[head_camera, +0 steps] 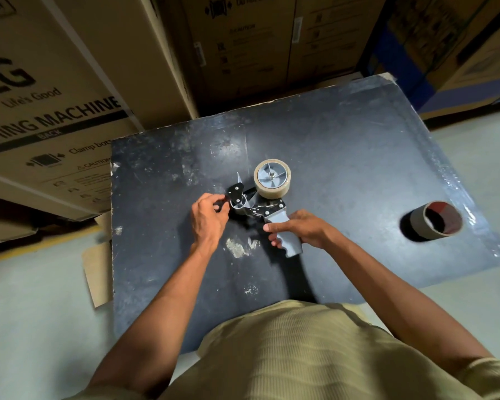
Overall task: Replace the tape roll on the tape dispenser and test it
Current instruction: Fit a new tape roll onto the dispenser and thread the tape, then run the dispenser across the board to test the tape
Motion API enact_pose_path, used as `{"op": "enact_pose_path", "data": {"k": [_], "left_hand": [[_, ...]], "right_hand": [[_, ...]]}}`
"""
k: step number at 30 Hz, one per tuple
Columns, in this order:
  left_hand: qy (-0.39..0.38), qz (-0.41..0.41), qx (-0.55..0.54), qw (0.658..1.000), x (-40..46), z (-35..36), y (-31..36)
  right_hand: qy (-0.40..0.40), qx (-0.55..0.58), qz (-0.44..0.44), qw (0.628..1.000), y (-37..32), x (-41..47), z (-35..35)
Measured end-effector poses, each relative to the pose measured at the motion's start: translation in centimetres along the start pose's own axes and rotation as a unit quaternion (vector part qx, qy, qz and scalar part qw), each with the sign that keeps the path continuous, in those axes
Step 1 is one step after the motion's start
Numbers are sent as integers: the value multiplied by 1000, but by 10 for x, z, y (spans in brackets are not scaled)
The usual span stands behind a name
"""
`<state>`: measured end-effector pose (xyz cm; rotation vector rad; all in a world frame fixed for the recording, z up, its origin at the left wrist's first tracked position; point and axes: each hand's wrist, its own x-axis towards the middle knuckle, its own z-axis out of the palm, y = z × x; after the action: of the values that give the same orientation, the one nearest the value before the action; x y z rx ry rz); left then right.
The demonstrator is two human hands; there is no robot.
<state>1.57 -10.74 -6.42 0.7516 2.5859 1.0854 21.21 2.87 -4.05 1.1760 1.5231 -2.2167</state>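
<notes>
A grey hand-held tape dispenser [260, 210] lies on its side on the dark table [344, 157]. A roll of clear tape [272, 179] sits on its grey hub. My right hand [296, 229] grips the grey handle. My left hand [208, 219] pinches at the black front end by the roller and the blade; whether it holds tape there I cannot tell. An empty cardboard tape core [436, 220] lies on its side at the right of the table, apart from both hands.
Large cardboard appliance boxes [55, 96] stand behind and left of the table. More boxes [272, 47] are stacked at the back. Flat cardboard [97, 272] sticks out under the table's left edge. The floor around is pale.
</notes>
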Motion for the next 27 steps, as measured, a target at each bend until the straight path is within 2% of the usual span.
{"op": "enact_pose_path", "data": {"k": [3, 6, 10, 12, 14, 20, 24, 27], "left_hand": [[-20, -64, -53, 996, 3, 0, 8], [-56, -135, -136, 980, 5, 5, 15], [-88, -259, -351, 896, 1, 9, 19], [-103, -276, -422, 858, -3, 4, 20], [-103, -274, -455, 841, -6, 1, 19], [-75, -263, -481, 833, -11, -2, 15], [-67, -241, -394, 884, -21, -2, 13], [-73, -196, -317, 925, -35, 3, 8]], "right_hand": [[-63, 35, 24, 997, 7, 1, 1], [-98, 139, 75, 983, 12, 5, 4], [-118, 242, 89, 959, 14, 7, 9], [-126, 285, 84, 947, 14, 6, 11], [-132, 331, 80, 931, 13, 4, 12], [-113, 423, 57, 897, 11, -6, 13], [-85, 450, 23, 889, 9, -18, 9], [-41, 428, -5, 903, 10, -27, 9]]}}
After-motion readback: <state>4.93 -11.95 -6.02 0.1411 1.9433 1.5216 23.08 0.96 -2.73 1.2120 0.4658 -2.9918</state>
